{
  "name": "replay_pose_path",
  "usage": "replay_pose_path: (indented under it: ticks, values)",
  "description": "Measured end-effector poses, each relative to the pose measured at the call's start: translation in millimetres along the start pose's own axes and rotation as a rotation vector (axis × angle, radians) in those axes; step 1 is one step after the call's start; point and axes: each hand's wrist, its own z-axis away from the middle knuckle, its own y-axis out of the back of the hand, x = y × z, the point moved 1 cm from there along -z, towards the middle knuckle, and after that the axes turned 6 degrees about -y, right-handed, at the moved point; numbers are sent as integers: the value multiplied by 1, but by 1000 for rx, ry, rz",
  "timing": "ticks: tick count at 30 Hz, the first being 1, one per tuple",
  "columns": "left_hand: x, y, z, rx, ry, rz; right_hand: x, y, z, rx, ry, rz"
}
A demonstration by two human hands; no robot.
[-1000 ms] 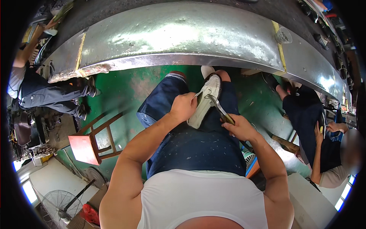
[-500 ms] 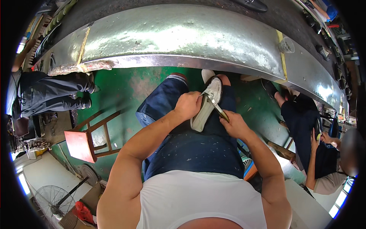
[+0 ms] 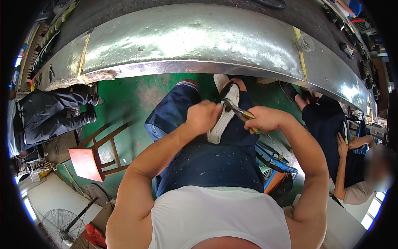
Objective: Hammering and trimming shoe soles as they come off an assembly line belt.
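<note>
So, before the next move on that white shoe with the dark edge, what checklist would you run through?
1. Tool secure: the right hand is closed around the yellowish handles of the metal pliers. Ok.
2. Tool in place: the pliers' head is at the white shoe with the dark edge. Ok.
3. Pliers' bite: whether the jaws pinch any material is too small to see. Cannot tell.
4. Left grip: the left hand is at the shoe's left edge, but what its fingers pinch is hidden. Cannot tell.
5. Clearance: the clear plastic cup sits on the silvery metal bench edge, well apart from both hands. Ok.
</note>
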Motion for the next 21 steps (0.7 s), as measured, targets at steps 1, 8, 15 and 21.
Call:
replay_pose_path:
  ticks: [1,8,15,21]
  values:
    - [-12,-13,-3,-2,0,0,5,3,-9,46,111,128]
    - [-69,-67,13,-42,771,1701,-1,-42,-47,271,130,263]
    - [-58,-56,5,-62,652,1461,18,-101,-72,620,274,21]
    - [-45,-53,-3,-55,704,1383,55,-86,-89,-58,303,-831]
